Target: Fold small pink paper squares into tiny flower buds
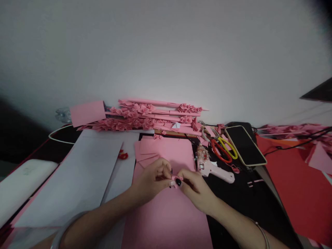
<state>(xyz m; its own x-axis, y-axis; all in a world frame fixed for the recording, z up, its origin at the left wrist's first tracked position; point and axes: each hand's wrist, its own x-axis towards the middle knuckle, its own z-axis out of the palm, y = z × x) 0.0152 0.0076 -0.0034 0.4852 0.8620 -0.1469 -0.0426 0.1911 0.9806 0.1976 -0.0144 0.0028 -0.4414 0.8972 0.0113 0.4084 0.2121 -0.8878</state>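
Observation:
Between the fingertips of both hands is a small piece of folded pink paper (pixel 176 185), mostly covered by the fingers. My left hand (pixel 158 176) pinches it from the left, thumb and fingers closed. From the right, my right hand (pixel 194 188) grips the same piece with its thumb and forefinger. Both hands are above a large sheet of pink paper (pixel 166 221). Several smaller pink paper pieces (pixel 145 150) lie overlapped at that sheet's upper left. Right of my hands rests a pale pink glue gun (pixel 215 171).
Pink paper flower stems (pixel 140 116) are piled along the wall. Red and yellow scissors (pixel 223 150) and a phone (pixel 245 145) lie at the right, near red paper (pixel 298 183). White sheets (pixel 75 173) and a white rounded object (pixel 24 186) are at the left.

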